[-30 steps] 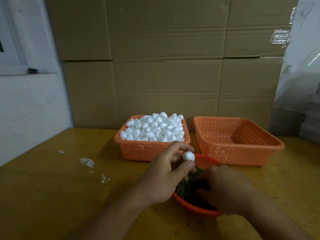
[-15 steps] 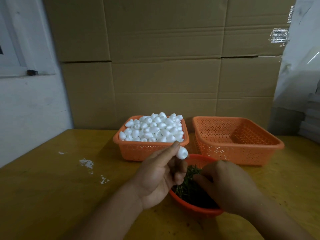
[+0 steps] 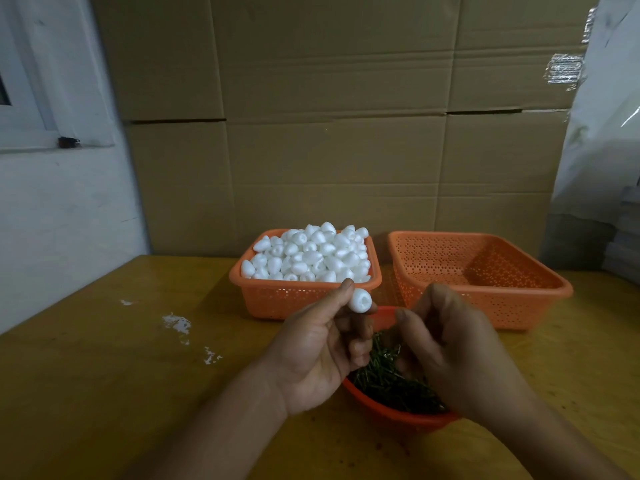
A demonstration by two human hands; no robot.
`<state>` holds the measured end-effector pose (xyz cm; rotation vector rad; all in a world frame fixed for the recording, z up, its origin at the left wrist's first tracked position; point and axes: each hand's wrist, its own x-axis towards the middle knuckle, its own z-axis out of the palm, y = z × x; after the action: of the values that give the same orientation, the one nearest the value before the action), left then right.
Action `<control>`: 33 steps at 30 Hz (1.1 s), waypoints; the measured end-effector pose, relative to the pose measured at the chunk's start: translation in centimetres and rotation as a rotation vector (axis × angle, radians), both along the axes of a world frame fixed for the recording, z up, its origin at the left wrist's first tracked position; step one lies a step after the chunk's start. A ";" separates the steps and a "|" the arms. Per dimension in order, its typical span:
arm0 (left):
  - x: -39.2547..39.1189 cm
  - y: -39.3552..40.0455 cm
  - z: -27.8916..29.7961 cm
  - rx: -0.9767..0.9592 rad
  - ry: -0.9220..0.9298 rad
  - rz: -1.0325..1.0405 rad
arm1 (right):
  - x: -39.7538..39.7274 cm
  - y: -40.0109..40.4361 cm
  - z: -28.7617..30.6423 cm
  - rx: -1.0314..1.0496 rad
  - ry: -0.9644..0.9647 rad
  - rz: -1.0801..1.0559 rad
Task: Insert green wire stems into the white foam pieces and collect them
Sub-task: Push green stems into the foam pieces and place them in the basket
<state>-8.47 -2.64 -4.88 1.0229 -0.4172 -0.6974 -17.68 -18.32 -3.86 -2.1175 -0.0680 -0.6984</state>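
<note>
Above the stems bowl (image 3: 391, 415), left hand (image 3: 322, 351) pinches foam piece (image 3: 360, 301); right hand (image 3: 450, 344) curled, contents hidden.

A small packing or craft workshop is showing here. Big cardboard cartons (image 3: 332, 119) are standing stacked along the far edge of a worn yellow worktable (image 3: 86, 375). Orange perforated baskets (image 3: 481, 278) are sitting near that far edge, one heaped with white foam pieces (image 3: 308, 254); foam crumbs (image 3: 176, 322) are lying toward the left edge. A plain white wall (image 3: 62, 220) is closing off the left.
</note>
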 end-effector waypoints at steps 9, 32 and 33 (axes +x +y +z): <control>0.1 0.1 -0.2 -0.002 0.007 -0.010 | 0.0 -0.1 0.2 0.106 -0.135 0.112; -0.6 0.1 -0.2 -0.006 -0.059 -0.024 | -0.3 0.8 0.2 0.162 -0.072 0.181; -0.6 0.1 -0.1 -0.007 -0.060 -0.023 | -0.3 0.9 0.1 0.168 -0.072 0.172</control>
<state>-9.05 -2.54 -5.01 1.0359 -0.4843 -0.6867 -18.00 -17.45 -3.71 -1.9003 -0.2203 -0.6546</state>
